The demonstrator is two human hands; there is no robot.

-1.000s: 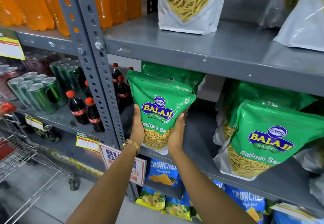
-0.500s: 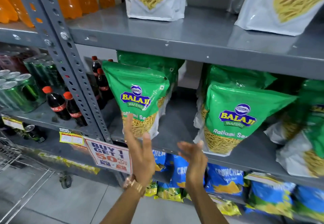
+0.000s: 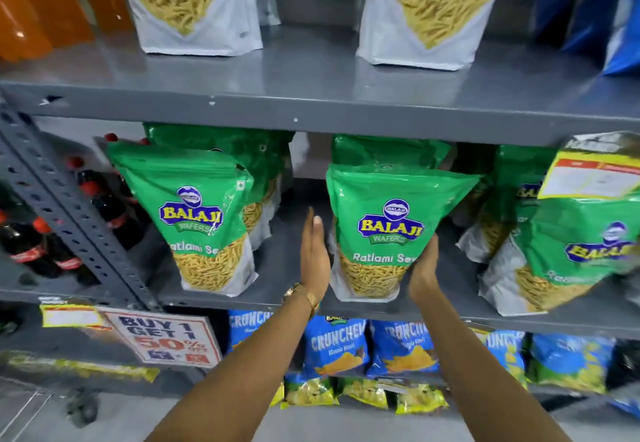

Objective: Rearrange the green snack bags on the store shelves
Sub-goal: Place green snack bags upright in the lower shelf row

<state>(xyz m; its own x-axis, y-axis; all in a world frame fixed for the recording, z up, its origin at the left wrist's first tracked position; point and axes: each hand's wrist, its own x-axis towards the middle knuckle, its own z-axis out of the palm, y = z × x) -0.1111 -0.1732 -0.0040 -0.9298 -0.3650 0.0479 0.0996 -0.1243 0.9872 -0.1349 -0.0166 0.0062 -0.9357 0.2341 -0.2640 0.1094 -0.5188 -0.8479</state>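
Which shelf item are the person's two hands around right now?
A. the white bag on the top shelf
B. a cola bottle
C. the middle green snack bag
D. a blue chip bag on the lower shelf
C: the left hand and right hand flank the middle green snack bag, which stands on the grey shelf.

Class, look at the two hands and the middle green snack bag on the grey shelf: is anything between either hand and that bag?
Nothing visible is. The left hand is open just left of the middle green Balaji snack bag, with only bare grey metal shelf in the narrow gap. The right hand already rests against the bag's lower right edge.
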